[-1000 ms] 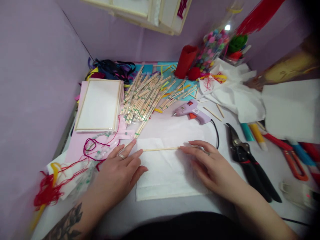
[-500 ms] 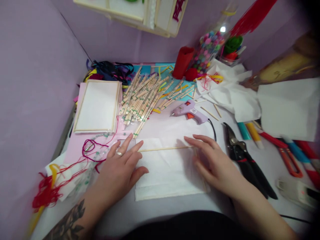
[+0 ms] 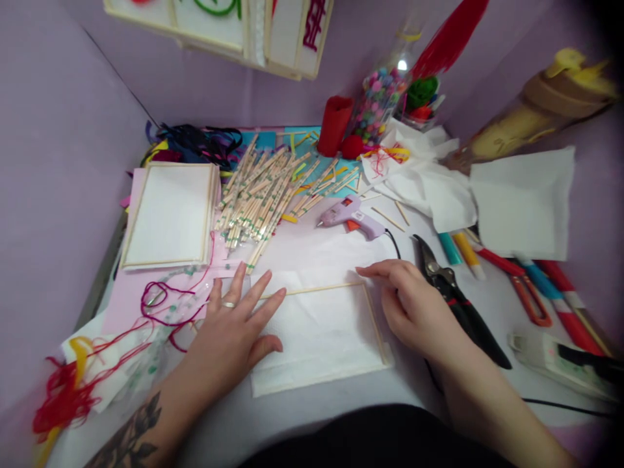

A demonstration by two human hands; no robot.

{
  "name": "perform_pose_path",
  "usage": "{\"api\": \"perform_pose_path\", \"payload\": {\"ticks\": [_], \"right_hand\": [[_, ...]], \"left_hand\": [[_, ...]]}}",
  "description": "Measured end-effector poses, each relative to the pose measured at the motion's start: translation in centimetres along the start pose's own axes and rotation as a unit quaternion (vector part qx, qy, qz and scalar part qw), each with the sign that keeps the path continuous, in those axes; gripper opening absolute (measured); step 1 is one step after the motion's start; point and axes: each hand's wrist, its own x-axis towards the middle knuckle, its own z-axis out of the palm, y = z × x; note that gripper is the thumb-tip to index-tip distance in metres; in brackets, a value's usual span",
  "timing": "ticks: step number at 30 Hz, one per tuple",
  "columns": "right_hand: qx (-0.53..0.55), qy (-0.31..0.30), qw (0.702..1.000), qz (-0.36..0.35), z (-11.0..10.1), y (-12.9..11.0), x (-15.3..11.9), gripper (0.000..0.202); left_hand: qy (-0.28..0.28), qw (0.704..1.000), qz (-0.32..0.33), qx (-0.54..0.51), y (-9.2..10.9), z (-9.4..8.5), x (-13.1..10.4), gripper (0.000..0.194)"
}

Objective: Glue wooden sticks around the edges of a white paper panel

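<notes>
My left hand (image 3: 238, 325) lies flat with spread fingers over the left side of a white sheet (image 3: 307, 338), wearing a ring. A thin wooden stick (image 3: 322, 287) runs across the sheet's upper part, its left end by my left fingertips. Another stick (image 3: 375, 322) borders the right side, meeting it at a corner. My right hand (image 3: 414, 305) is beside that corner, index finger stretched to the sheet's upper edge, thumb apart, the other fingers curled; nothing shows in it. A pale strip (image 3: 322, 382) edges the sheet's bottom.
Behind lie a pile of wooden sticks (image 3: 263, 195) and a lilac glue gun (image 3: 351, 216). Black-handled pruning shears (image 3: 458, 305) rest to the right. Stacked stick-framed white panels (image 3: 168, 214) and red yarn (image 3: 65, 400) are on the left. A bottle of coloured pompoms (image 3: 383, 101) stands at the back.
My right hand has drawn off the stick corner to the right, its index finger now stretched and others curled. My left fingers have spread wider. The whole view has shifted slightly.
</notes>
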Motion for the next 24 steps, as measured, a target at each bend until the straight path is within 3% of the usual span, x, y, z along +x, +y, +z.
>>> {"api": "perform_pose_path", "payload": {"ticks": [7,16,24], "right_hand": [[-0.01,-0.025,1.0,-0.007,0.68,0.21,0.14,0.041],[-0.013,-0.025,1.0,0.011,0.71,0.17,0.14,0.038],[-0.015,-0.023,0.999,0.021,0.71,0.16,0.2,0.039]], "left_hand": [[-0.012,0.999,-0.023,0.026,0.02,0.1,0.14,0.06],[-0.04,0.998,-0.047,0.014,0.16,0.15,0.1,0.085],[-0.078,0.993,-0.093,0.004,0.4,0.06,0.25,0.088]]}}
